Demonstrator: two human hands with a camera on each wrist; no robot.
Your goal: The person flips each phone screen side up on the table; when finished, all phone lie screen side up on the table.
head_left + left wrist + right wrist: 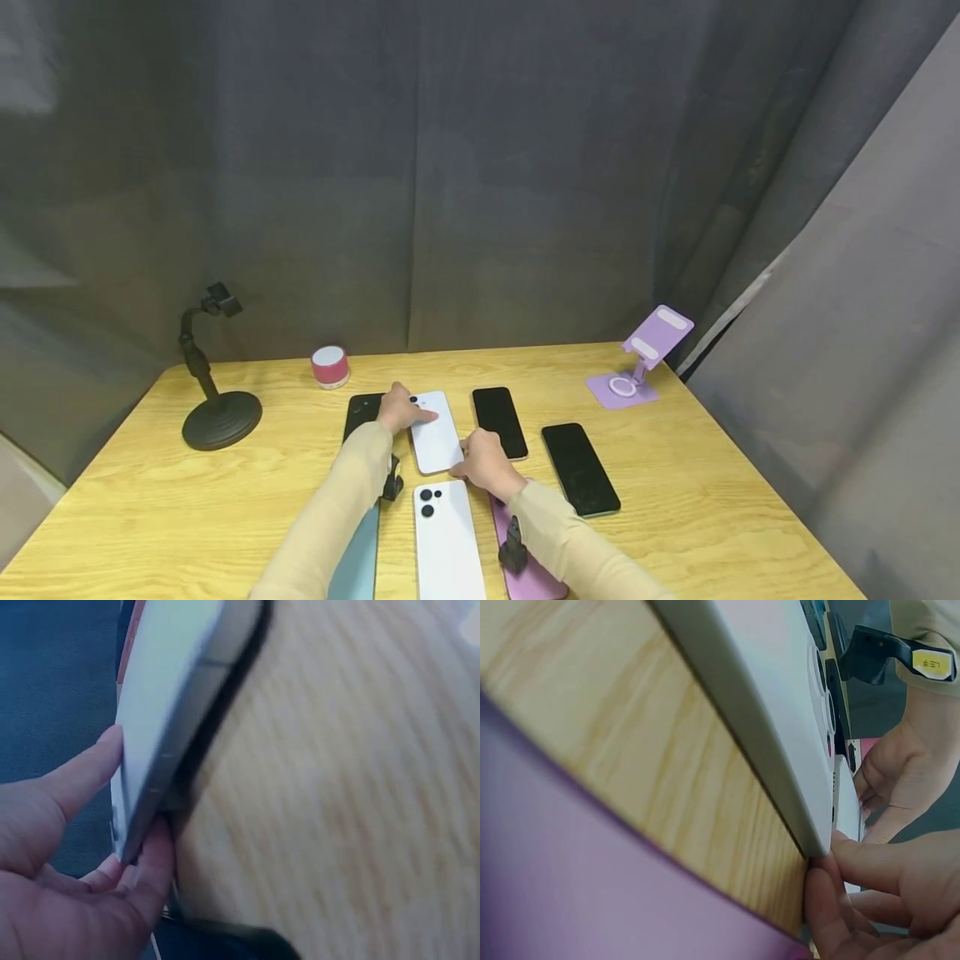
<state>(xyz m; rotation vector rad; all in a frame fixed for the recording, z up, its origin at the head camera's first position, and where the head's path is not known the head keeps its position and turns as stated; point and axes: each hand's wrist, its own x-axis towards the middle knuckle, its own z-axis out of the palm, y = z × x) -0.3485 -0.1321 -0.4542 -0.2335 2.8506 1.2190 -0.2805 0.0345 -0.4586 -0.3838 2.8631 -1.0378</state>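
Note:
A white phone (437,437) lies in the middle of the table with its back up. My left hand (400,410) pinches it by the upper left edge; in the left wrist view the thumb (94,769) presses the flat face and the fingers curl under the side. At its lower right corner is my right hand (487,462), thumb and fingers bent round the corner. A second white phone (450,542) with dark camera lenses lies just nearer, close by the right fingertips. In the right wrist view this nearer phone (757,682) partly hides the first.
Around lie a black phone (365,407), a teal phone (358,554), a purple phone (536,579) and two dark-screened phones (500,421). A black stand (222,421), pink speaker (330,367) and purple folding stand (637,375) are farther back. A grey curtain (450,167) hangs behind.

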